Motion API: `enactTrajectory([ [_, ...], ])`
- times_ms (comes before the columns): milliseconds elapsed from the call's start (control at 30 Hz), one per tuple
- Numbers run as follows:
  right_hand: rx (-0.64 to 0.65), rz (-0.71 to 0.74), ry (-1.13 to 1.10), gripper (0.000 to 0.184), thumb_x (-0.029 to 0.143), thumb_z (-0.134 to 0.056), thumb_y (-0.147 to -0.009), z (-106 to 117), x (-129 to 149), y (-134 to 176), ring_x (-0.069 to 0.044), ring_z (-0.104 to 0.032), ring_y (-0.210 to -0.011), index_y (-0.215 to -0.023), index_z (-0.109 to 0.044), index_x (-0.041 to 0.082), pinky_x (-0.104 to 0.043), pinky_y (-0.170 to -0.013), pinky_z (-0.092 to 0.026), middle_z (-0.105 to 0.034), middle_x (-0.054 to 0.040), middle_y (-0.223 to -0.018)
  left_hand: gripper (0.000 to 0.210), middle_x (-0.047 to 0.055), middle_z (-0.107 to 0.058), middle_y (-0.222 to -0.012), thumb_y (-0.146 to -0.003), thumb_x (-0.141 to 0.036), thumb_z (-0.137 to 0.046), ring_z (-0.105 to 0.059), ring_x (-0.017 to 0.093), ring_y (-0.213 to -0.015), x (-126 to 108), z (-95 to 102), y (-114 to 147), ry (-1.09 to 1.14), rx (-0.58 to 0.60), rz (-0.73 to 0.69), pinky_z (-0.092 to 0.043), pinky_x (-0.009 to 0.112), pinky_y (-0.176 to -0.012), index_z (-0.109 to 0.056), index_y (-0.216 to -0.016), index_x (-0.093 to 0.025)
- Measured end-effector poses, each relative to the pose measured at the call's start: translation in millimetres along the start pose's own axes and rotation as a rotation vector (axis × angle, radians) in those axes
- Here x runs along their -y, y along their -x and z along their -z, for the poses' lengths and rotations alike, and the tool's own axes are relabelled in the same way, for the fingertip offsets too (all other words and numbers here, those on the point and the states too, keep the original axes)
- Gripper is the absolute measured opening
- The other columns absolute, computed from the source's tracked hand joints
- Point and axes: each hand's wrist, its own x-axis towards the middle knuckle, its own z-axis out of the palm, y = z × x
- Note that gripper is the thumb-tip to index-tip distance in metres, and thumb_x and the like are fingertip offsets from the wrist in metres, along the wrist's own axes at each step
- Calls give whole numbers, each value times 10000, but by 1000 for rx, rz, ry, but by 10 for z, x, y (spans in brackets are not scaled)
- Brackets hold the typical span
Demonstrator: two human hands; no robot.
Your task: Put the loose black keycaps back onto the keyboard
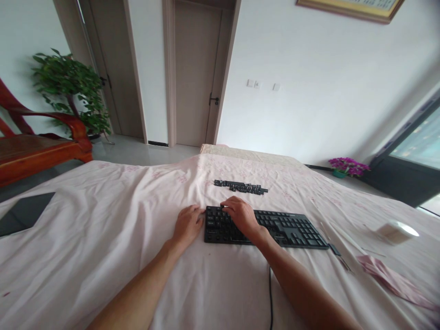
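A black keyboard (295,229) lies on the cloth in front of me, with keycaps gone from part of it. My right hand (240,214) reaches over its left half, thumb and fingers pinched on a small black keycap (222,206) near the top row. At the keyboard's left end, my left hand (188,224) lies on the cloth, thumb and index finger apart and the fingertips touching the edge. Loose black keycaps (240,186) are lined up in uneven rows beyond the keyboard. The right hand hides some of the keys beneath it.
A pinkish cloth (144,275) covers the table. To the right are a round white container (397,232), a pink rag (392,277) and thin tools (344,263). A dark flat panel (25,213) lies at left. The black cable (271,293) runs toward me.
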Motion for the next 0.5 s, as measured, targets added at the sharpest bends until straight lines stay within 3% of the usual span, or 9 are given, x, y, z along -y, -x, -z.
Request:
enactTrajectory([
  [200,5,13,59,195,293,-537,-892,78,132,470,-148,-568,-879,-1006,-694,303,-236,-766,-422,-638,-13,-956,328,52,-610,-1203,-803,-161,-516,-531,183,-1140,0,2,8,7,-8,-22,-353,333,-1037,-642,-1099,-227],
  [500,23,67,216,172,277,-542,-899,-1,192,518,-143,-531,-831,-1000,-680,300,-251,-737,-365,-615,-3,-912,332,54,-609,-1208,-809,-168,-512,-528,180,-1147,-7,12,6,6,-4,-21,-348,326,-1041,-639,-1110,-223],
])
